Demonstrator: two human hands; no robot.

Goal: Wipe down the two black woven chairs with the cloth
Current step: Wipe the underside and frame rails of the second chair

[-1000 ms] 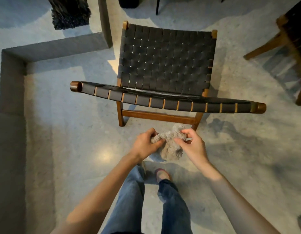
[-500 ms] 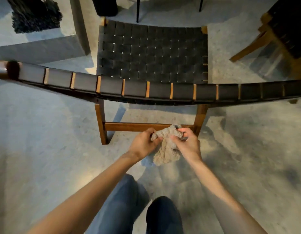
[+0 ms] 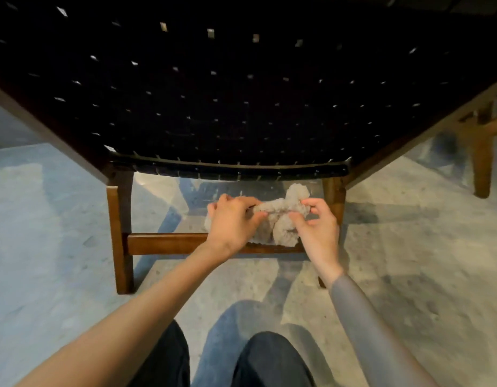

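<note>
Left hand (image 3: 232, 219) grip: fingers curled round one bunched end of the cloth (image 3: 280, 217). Right hand (image 3: 317, 229) grip: pinches the other end, thumb against fingertips. Cloth is crumpled, grey-beige, held off the floor between both hands. It sits just below the bottom edge of the black woven chair (image 3: 241, 93) back and overlaps the wooden crossbar (image 3: 169, 243) in view; contact with the bar can't be told. No contact with the weave. Right arm has a grey sleeve (image 3: 367, 317). Second chair (image 3: 482, 163): only wooden legs visible, far right. Speckled concrete floor (image 3: 60, 275) underneath.
</note>
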